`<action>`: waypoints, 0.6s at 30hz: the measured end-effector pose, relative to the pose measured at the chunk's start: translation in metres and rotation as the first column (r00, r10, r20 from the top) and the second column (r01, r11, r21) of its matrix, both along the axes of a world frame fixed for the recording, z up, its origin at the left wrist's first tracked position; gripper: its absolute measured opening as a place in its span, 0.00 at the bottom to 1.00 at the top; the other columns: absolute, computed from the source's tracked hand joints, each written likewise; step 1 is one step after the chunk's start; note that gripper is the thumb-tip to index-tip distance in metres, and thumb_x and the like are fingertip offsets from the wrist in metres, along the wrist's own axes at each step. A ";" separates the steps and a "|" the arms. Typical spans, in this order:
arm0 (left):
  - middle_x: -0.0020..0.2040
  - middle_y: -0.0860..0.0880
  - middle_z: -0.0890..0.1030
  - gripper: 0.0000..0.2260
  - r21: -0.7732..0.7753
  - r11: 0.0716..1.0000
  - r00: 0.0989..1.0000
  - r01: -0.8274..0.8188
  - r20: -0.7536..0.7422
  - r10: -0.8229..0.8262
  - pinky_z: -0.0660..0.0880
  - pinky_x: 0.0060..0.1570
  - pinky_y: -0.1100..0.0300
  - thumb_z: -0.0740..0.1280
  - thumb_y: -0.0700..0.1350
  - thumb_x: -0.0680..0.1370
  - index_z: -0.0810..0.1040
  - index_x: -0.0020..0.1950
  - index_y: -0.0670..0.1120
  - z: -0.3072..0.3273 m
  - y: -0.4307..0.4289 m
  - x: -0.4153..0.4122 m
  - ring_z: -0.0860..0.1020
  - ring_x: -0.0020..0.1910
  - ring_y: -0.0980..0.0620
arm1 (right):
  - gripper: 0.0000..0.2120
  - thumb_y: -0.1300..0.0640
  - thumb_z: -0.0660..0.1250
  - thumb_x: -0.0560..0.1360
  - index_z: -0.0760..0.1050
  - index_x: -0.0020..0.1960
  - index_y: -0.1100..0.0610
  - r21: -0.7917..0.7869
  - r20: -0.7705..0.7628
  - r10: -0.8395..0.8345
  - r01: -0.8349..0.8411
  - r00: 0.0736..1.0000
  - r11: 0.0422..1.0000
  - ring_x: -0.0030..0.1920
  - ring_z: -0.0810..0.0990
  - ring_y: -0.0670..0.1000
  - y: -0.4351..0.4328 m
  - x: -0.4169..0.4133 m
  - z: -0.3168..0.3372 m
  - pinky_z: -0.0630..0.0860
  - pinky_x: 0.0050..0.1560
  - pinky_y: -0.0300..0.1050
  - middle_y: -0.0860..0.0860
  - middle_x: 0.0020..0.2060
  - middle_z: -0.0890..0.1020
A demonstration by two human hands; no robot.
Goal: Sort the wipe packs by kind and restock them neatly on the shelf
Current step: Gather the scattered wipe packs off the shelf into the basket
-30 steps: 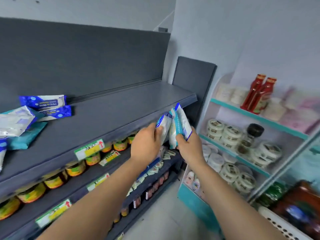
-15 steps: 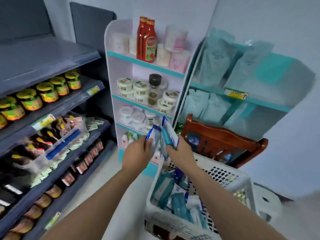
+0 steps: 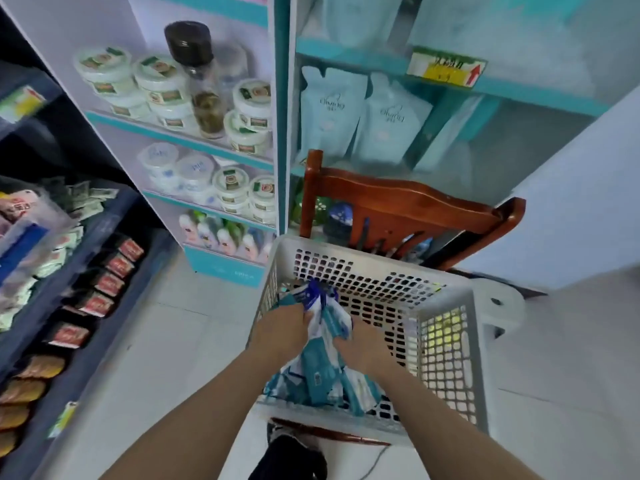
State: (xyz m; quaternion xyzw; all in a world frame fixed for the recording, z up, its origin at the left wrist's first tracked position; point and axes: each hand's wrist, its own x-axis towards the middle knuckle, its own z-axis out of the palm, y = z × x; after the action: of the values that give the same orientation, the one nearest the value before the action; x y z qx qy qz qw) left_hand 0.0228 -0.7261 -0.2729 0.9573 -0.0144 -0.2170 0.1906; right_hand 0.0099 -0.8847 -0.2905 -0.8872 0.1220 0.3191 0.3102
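Note:
Both my hands are down inside a white perforated basket (image 3: 446,344). My left hand (image 3: 282,329) grips a white and dark-blue wipe pack (image 3: 313,299) by its lower end. My right hand (image 3: 362,344) holds a white and teal wipe pack (image 3: 337,322) right beside it, the two packs touching. Below my hands, several more teal and white wipe packs (image 3: 322,379) lie loose on the basket's floor. The grey shelf from the earlier frames is out of view.
The basket rests on a red-brown wooden chair (image 3: 408,206). A white rack of lidded tubs (image 3: 239,133) and a glass jar (image 3: 201,81) stands behind it, a teal rack of pale pouches (image 3: 332,109) at right. Dark shelves with snack packs (image 3: 104,282) run along the left.
My view has swung from the grey shelf to the right and down. Both hands, still holding the packs, have dropped from shelf height into the basket.

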 end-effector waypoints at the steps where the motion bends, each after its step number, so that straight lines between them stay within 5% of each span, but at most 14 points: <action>1: 0.53 0.44 0.81 0.16 0.018 1.000 1.000 0.016 -0.019 -0.015 0.71 0.45 0.56 0.50 0.51 0.84 0.74 0.54 0.45 -0.012 -0.002 0.006 0.79 0.52 0.44 | 0.24 0.54 0.61 0.76 0.64 0.69 0.61 -0.007 -0.026 -0.017 0.017 1.000 1.000 0.29 0.73 0.44 -0.002 0.003 -0.015 0.69 0.24 0.36 0.55 0.43 0.80; 4: 0.55 0.42 0.80 0.13 0.003 1.000 0.998 0.031 -0.060 -0.031 0.71 0.43 0.56 0.51 0.48 0.84 0.69 0.64 0.45 -0.058 -0.003 0.025 0.79 0.52 0.43 | 0.28 0.54 0.60 0.78 0.56 0.75 0.58 -0.016 -0.051 -0.047 0.046 0.998 0.999 0.32 0.77 0.47 -0.005 0.013 -0.057 0.73 0.29 0.40 0.50 0.41 0.80; 6: 0.68 0.41 0.72 0.20 -0.052 0.991 0.981 0.122 -0.146 -0.128 0.74 0.52 0.53 0.56 0.43 0.82 0.59 0.75 0.46 -0.097 -0.001 0.029 0.75 0.61 0.42 | 0.29 0.53 0.59 0.80 0.51 0.77 0.54 -0.031 -0.062 0.009 -0.011 0.998 0.999 0.47 0.81 0.54 -0.002 0.016 -0.083 0.77 0.44 0.47 0.54 0.57 0.79; 9: 0.79 0.45 0.50 0.32 0.011 0.937 0.891 0.348 -0.316 -0.327 0.65 0.69 0.48 0.60 0.39 0.80 0.46 0.79 0.48 -0.145 0.004 0.023 0.57 0.75 0.42 | 0.32 0.52 0.58 0.81 0.45 0.79 0.52 -0.043 -0.142 0.201 -0.209 0.969 0.977 0.75 0.60 0.57 0.000 0.014 -0.124 0.64 0.70 0.50 0.54 0.78 0.52; 13: 0.79 0.44 0.42 0.33 0.087 0.890 0.812 0.447 -0.458 -0.363 0.64 0.70 0.47 0.58 0.40 0.80 0.42 0.79 0.49 -0.182 0.008 0.010 0.49 0.77 0.43 | 0.32 0.51 0.59 0.81 0.47 0.79 0.52 -0.055 -0.281 0.334 -0.363 0.900 0.930 0.78 0.48 0.56 -0.004 0.008 -0.167 0.60 0.73 0.49 0.55 0.78 0.41; 18: 0.79 0.45 0.44 0.30 0.095 0.918 0.826 0.386 -0.478 -0.298 0.63 0.70 0.47 0.59 0.46 0.82 0.47 0.79 0.48 -0.188 0.005 0.009 0.49 0.77 0.43 | 0.34 0.52 0.62 0.79 0.48 0.79 0.50 -0.016 -0.270 0.365 -0.383 0.891 0.924 0.78 0.50 0.54 -0.015 0.010 -0.171 0.63 0.71 0.47 0.51 0.78 0.40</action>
State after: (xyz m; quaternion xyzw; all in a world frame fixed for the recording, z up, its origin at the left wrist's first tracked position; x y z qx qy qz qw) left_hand 0.0313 -0.7209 -0.4607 0.8749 -0.1209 -0.4658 0.0556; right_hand 0.0202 -0.8998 -0.4615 -0.8541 0.0000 0.4828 0.1936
